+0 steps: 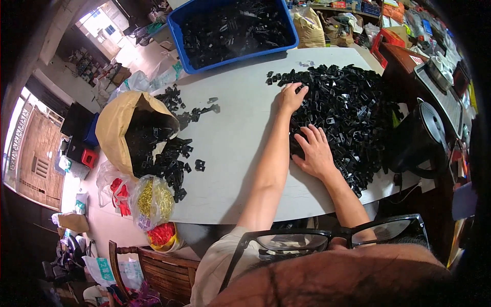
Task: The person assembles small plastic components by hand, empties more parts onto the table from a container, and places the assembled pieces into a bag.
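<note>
A large heap of small black plastic parts [348, 102] covers the right part of the white table [240, 138]. My left hand [292, 96] rests on the heap's left edge, fingers curled over some parts. Nearer to me, my right hand [315, 152] lies flat on the heap with fingers spread. Whether either hand grips a part is hidden by the fingers.
A blue crate [232, 28] of black parts stands at the far table edge. A brown paper sack [120, 130] spills more black parts at the left. A black fan [422, 138] sits at the right. Clear bags of gold and red material [153, 202] hang by a wooden chair [153, 266].
</note>
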A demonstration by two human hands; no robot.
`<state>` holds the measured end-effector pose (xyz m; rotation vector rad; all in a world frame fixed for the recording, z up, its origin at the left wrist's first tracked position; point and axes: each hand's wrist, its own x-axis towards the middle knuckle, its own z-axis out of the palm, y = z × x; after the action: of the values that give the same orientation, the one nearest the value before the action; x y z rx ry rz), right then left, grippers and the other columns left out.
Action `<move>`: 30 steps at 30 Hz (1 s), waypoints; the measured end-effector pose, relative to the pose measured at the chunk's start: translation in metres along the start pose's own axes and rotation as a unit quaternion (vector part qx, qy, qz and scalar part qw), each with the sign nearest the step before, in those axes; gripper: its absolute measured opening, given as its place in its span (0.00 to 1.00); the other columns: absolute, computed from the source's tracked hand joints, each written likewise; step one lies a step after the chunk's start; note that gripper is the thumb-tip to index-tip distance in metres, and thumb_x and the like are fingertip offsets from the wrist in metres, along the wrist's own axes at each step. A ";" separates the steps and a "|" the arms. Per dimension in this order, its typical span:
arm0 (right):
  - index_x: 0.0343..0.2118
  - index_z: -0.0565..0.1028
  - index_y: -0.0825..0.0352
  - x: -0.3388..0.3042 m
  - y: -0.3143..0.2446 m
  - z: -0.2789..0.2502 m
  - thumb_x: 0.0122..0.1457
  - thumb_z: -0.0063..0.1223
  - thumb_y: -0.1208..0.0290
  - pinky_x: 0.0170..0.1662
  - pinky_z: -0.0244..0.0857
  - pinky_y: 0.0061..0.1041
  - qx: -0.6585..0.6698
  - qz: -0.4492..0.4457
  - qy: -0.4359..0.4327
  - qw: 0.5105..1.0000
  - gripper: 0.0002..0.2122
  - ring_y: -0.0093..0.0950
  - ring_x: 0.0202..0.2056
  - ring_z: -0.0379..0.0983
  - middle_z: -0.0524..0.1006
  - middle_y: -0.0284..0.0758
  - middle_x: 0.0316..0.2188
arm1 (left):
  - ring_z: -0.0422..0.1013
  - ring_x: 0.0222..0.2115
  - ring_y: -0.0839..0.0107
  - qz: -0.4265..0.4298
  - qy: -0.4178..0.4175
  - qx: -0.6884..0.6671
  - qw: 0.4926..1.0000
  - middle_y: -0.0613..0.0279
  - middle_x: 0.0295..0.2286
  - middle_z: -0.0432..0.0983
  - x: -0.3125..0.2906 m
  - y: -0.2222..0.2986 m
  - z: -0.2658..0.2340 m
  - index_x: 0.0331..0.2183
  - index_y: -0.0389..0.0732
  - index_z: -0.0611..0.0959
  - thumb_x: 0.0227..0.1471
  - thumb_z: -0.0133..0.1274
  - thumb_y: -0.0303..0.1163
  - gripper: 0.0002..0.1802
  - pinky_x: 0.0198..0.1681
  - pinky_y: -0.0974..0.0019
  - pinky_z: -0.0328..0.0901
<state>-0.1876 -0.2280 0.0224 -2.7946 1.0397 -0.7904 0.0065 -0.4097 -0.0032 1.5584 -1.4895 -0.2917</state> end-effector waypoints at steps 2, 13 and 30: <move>0.58 0.75 0.62 0.002 0.003 0.002 0.52 0.71 0.58 0.74 0.49 0.54 0.006 0.010 0.006 1.000 0.30 0.49 0.69 0.59 0.70 0.44 0.62 | 0.74 0.57 0.47 0.014 0.018 0.004 1.000 0.46 0.53 0.81 -0.003 -0.001 0.011 0.50 0.43 0.89 0.58 0.62 0.55 0.29 0.60 0.51 0.69; 0.57 0.75 0.63 -0.002 0.008 0.000 0.52 0.71 0.57 0.73 0.51 0.53 0.023 0.017 0.016 0.999 0.30 0.48 0.68 0.60 0.71 0.44 0.61 | 0.75 0.55 0.48 0.037 0.058 -0.055 0.996 0.44 0.52 0.80 -0.032 -0.015 -0.034 0.52 0.35 0.84 0.62 0.60 0.40 0.23 0.62 0.54 0.67; 0.63 0.70 0.67 -0.004 -0.044 0.015 0.60 0.64 0.52 0.74 0.48 0.55 0.008 -0.062 0.034 0.997 0.33 0.50 0.69 0.59 0.68 0.47 0.65 | 0.69 0.61 0.46 0.163 -0.066 0.132 0.975 0.44 0.58 0.73 -0.195 0.012 -0.121 0.57 0.37 0.78 0.63 0.53 0.28 0.21 0.64 0.48 0.65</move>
<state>-0.1567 -0.1930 0.0175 -2.8596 0.8709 -0.9080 0.0388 -0.1818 -0.0092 1.4860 -1.9214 -0.0038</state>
